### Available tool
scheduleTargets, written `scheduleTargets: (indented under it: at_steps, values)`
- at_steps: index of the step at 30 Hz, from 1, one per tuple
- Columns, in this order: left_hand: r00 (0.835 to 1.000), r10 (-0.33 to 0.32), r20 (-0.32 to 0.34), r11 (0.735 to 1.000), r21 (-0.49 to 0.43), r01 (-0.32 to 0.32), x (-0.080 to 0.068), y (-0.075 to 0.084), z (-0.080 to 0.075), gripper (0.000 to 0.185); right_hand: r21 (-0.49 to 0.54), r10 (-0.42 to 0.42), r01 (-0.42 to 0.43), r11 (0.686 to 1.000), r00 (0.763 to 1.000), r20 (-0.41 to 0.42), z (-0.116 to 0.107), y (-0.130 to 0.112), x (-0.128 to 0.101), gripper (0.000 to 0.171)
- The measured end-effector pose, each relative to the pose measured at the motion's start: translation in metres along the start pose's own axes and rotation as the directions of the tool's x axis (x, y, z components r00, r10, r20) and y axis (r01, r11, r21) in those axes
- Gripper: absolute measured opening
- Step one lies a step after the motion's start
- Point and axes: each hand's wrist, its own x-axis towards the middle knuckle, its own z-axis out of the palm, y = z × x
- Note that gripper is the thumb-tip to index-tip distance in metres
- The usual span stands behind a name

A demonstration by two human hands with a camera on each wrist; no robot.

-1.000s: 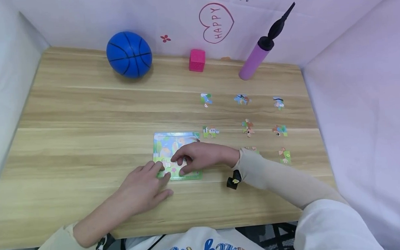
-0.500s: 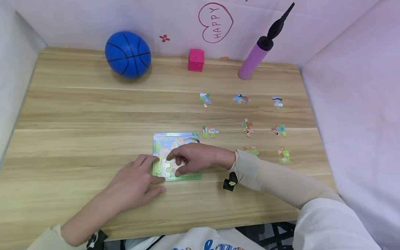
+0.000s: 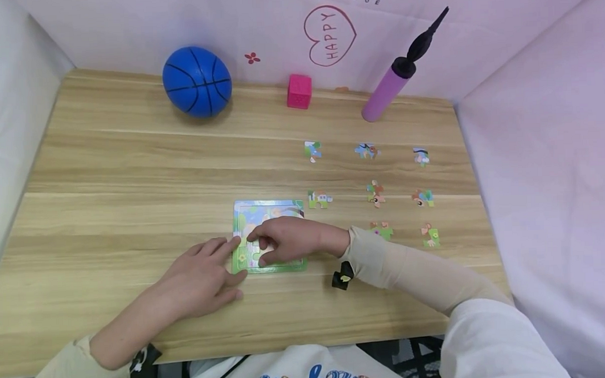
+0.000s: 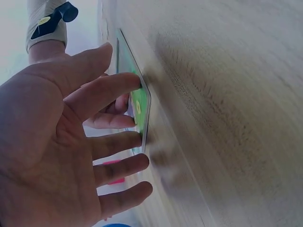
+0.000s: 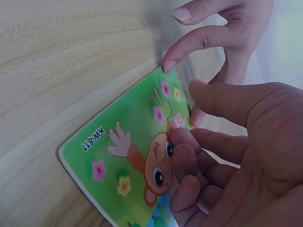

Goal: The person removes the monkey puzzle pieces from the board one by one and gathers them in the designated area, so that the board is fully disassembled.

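A square jigsaw puzzle board (image 3: 269,203) with a green and blue picture lies flat near the table's front. At its left edge, my left hand (image 3: 198,279) has fingertips resting near the lower left corner, fingers fairly straight. My right hand (image 3: 296,236) reaches over the board from the right, index finger and thumb apart, the other fingers curled loosely. In the right wrist view, its thumb and index finger are beside a flowered puzzle piece (image 5: 164,89) set in the board's corner. A cartoon monkey (image 5: 158,165) shows on the picture; my right hand hides part of it.
Several loose puzzle pieces (image 3: 375,193) are spread in rows right of the board. Along the back stand a blue ball (image 3: 197,81), a pink cube (image 3: 299,91) and a purple pump (image 3: 386,91). White sheets (image 3: 541,147) close off the back and sides.
My left hand has drawn back from on top of the board to its left edge. My right hand has slid slightly left over the board, uncovering more loose pieces at right.
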Motion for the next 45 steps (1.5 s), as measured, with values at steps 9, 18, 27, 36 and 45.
scheduleTargets:
  at_steps: [9,18,27,36,45]
  values:
    - [1.0,-0.015,0.015,0.999,0.034,0.015,0.002,0.003,-0.001,0.032,0.004,0.006,-0.006,1.0,0.999,-0.049,0.001,-0.001,0.002,0.046]
    - [1.0,-0.016,-0.023,0.999,0.038,0.016,0.003,0.003,0.002,0.032,0.094,0.004,0.007,0.996,0.993,-0.121,0.005,0.002,0.004,0.023]
    - [0.999,-0.019,-0.045,1.0,-0.025,0.018,0.004,0.0,0.002,0.032,0.2,0.037,0.012,0.98,0.97,-0.24,-0.003,0.021,-0.021,0.013]
    - [0.995,-0.041,-0.091,0.998,-0.06,0.035,0.004,-0.002,0.005,0.029,0.309,0.211,-0.123,0.943,0.939,-0.271,-0.019,0.079,-0.103,0.014]
    - [0.994,-0.034,-0.101,0.999,-0.046,0.029,0.007,0.0,0.005,0.027,0.342,0.278,-0.175,0.923,0.919,-0.279,-0.013,0.099,-0.122,0.011]
